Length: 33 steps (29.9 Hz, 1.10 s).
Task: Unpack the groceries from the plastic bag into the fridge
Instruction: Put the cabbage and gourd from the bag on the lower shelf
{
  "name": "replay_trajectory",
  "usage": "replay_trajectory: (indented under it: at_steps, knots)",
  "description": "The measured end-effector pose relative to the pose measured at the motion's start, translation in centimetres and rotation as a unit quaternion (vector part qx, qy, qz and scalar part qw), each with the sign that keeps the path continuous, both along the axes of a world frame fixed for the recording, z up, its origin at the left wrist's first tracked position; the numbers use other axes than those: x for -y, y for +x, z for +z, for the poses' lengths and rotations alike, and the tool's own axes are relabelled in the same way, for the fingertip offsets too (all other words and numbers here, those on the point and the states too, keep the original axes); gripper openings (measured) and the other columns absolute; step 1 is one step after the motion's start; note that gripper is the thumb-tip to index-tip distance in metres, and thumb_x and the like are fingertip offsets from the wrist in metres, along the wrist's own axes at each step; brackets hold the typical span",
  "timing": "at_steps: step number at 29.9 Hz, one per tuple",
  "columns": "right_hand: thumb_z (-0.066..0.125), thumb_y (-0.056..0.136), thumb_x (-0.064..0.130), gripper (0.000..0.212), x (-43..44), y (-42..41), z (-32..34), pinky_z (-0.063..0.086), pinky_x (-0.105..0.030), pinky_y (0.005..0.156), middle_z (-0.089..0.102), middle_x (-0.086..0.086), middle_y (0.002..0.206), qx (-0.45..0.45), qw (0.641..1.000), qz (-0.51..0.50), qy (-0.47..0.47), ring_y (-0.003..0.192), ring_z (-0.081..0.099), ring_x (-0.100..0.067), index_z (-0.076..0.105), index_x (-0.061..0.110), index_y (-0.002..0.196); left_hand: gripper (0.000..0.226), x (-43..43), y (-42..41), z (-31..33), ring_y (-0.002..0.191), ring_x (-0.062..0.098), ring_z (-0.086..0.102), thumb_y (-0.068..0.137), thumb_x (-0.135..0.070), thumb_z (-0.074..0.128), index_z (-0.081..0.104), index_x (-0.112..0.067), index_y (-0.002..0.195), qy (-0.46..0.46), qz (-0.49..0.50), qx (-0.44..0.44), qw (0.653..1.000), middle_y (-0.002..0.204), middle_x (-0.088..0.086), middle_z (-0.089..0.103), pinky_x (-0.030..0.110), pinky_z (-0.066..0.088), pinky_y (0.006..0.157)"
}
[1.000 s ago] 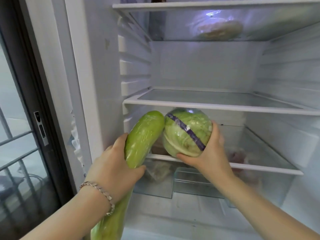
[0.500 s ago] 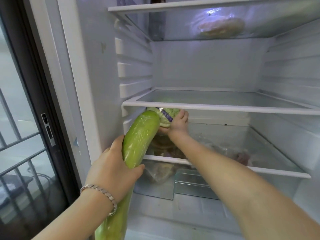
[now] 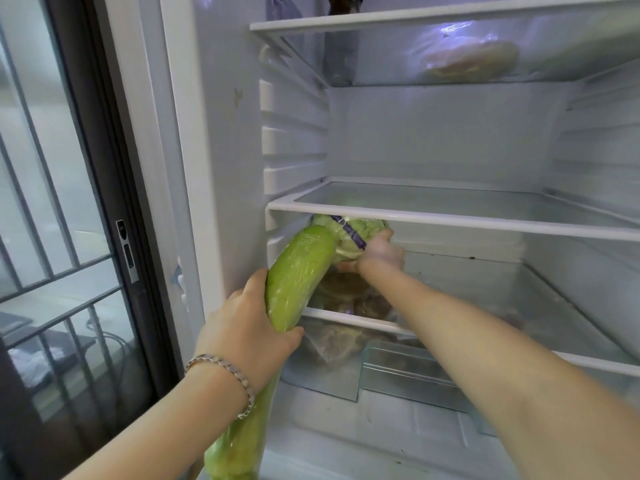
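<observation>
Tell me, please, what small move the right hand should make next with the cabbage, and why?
Probably lower the cabbage onto the lower shelf and let go: the right hand grips it just under the middle shelf, above bagged food, and the left hand holds the wrapped gourd.

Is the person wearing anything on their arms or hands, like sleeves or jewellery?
Both arms are bare, with no sleeves or gloves showing. The left hand has a thin silvery chain bracelet around its wrist. The right hand looks a bit blurry, so I can't tell about rings, but its wrist shows no band or watch.
</observation>
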State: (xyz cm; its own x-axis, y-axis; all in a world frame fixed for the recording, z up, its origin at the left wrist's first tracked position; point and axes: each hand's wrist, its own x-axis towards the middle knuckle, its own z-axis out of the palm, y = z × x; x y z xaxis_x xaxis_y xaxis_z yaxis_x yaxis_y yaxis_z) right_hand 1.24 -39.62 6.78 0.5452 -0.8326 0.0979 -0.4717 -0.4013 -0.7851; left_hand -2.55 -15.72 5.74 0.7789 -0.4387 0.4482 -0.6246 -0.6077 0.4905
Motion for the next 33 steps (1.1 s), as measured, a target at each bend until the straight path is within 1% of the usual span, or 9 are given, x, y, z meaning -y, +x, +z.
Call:
replay_trajectory:
  at_steps: [7, 13, 16, 20, 24, 26, 28, 30, 33]
  knots:
    - [0.082, 0.068, 0.030, 0.101, 2.0, 0.4, -0.8, 0.038, -0.045, 0.105, 0.039, -0.024, 0.138, -0.018, 0.999, 0.001, -0.028, 0.126, 0.038, -0.039, 0.018, 0.007, 0.143, 0.082, 0.3, 0.3, -0.1, 0.108, 0.022, 0.057, 0.074, -0.043, 0.068, 0.022, -0.032, 0.142, 0.008, 0.007, 0.003, 1.000, 0.123, -0.002, 0.056, 0.029, 0.044, 0.086]
    - [0.082, 0.066, 0.040, 0.118, 1.4, 0.0, 0.0, 0.033, -0.038, 0.105, 0.045, -0.018, 0.138, -0.050, 0.996, -0.034, -0.067, 0.130, 0.038, -0.035, 0.006, 0.003, 0.147, 0.083, 0.2, 0.1, -0.3, 0.107, 0.022, 0.057, 0.075, -0.041, 0.068, 0.022, -0.032, 0.143, 0.010, 0.000, 0.011, 1.000, 0.122, -0.003, 0.056, 0.028, 0.045, 0.083]
    - [0.081, 0.070, 0.034, 0.114, -0.1, 0.3, -0.1, 0.029, -0.038, 0.109, 0.034, -0.021, 0.144, -0.046, 0.997, -0.042, -0.045, 0.132, 0.033, -0.034, 0.004, -0.002, 0.147, 0.084, 0.0, 0.0, -0.3, 0.108, 0.020, 0.057, 0.075, -0.042, 0.068, 0.021, -0.032, 0.143, 0.005, -0.017, 0.018, 1.000, 0.124, -0.005, 0.055, 0.027, 0.044, 0.083]
    - [0.058, 0.089, 0.025, 0.060, -2.2, -3.2, 0.7, 0.034, -0.034, 0.104, 0.039, -0.023, 0.139, -0.028, 0.997, -0.025, -0.060, 0.128, 0.038, -0.034, 0.033, 0.002, 0.138, 0.083, -0.1, -0.2, 0.2, 0.104, 0.017, 0.058, 0.072, -0.042, 0.070, 0.024, -0.037, 0.141, 0.043, -0.077, 0.025, 0.996, 0.118, -0.007, 0.058, 0.026, 0.047, 0.084]
    - [0.048, 0.096, 0.016, 0.026, -4.0, -12.8, 2.7, 0.051, -0.026, 0.086, 0.065, -0.021, 0.112, 0.086, 0.989, 0.124, -0.010, 0.093, 0.063, -0.029, 0.063, 0.003, 0.112, 0.081, 0.5, -1.2, 0.7, 0.109, 0.013, 0.058, 0.073, -0.045, 0.066, 0.021, -0.043, 0.140, 0.089, -0.136, 0.106, 0.981, 0.124, -0.015, 0.055, 0.024, 0.046, 0.083]
    - [0.054, 0.088, 0.045, 0.031, -4.6, -17.2, 4.1, 0.052, -0.034, 0.090, 0.069, -0.004, 0.100, 0.013, 0.978, 0.203, -0.042, 0.090, 0.064, -0.019, 0.069, 0.020, 0.098, 0.075, 1.2, -1.4, 0.8, 0.102, 0.009, 0.063, 0.072, -0.048, 0.061, 0.027, -0.040, 0.139, 0.103, -0.196, 0.245, 0.944, 0.120, -0.019, 0.058, 0.024, 0.052, 0.073]
    - [0.057, 0.063, 0.071, 0.056, -4.9, -20.2, 5.5, 0.048, -0.026, 0.087, 0.063, 0.017, 0.092, -0.168, 0.948, 0.248, -0.107, 0.089, 0.060, -0.006, 0.067, 0.031, 0.101, 0.078, 1.9, -1.7, 0.7, 0.082, 0.010, 0.070, 0.057, -0.047, 0.069, 0.041, -0.032, 0.129, 0.102, -0.283, 0.329, 0.895, 0.105, -0.014, 0.067, 0.024, 0.055, 0.052]
    - [0.066, 0.060, 0.067, 0.059, -5.3, -21.9, 6.5, 0.043, -0.017, 0.078, 0.057, 0.025, 0.086, -0.285, 0.913, 0.276, -0.094, 0.084, 0.057, 0.002, 0.062, 0.036, 0.111, 0.079, 3.4, -1.8, 0.3, 0.083, 0.014, 0.069, 0.052, -0.033, 0.078, 0.046, -0.026, 0.124, 0.080, -0.358, 0.415, 0.833, 0.105, -0.007, 0.069, 0.026, 0.057, 0.055]
    - [0.079, 0.070, 0.040, 0.038, -5.7, -23.7, 5.8, 0.048, -0.019, 0.077, 0.065, 0.015, 0.088, -0.287, 0.901, 0.326, 0.007, 0.091, 0.066, -0.011, 0.060, 0.031, 0.102, 0.050, 5.6, -3.3, 1.2, 0.094, 0.017, 0.060, 0.076, -0.020, 0.058, 0.045, -0.018, 0.124, 0.005, -0.412, 0.529, 0.742, 0.111, -0.002, 0.069, 0.030, 0.054, 0.075]
